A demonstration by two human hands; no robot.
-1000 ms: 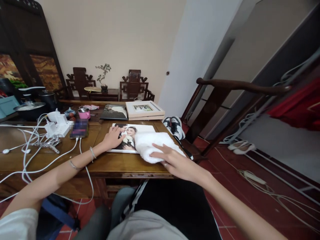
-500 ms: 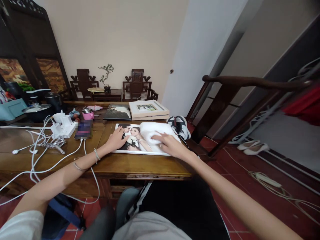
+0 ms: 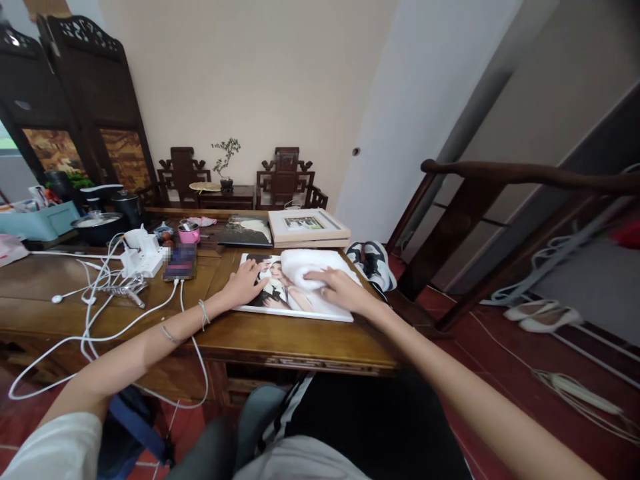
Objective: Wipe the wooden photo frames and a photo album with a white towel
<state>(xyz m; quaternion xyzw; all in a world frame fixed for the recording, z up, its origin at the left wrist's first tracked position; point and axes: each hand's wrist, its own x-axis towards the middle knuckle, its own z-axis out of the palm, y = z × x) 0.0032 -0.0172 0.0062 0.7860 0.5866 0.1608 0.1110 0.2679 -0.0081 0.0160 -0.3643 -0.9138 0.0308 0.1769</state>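
The right hand (image 3: 339, 288), fingers loosely extended, tops the white cloth (image 3: 300, 261), rightward on the photo panel (image 3: 280, 303) (lying crosswise); the left hand (image 3: 244, 285), spread leftward, grasps nothing.

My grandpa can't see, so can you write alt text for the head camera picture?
A person's left hand rests on a photo of two people on a wooden table, while the right hand touches a fluffy white cloth covering part of it. Farther left are a pink cup and white power strip.
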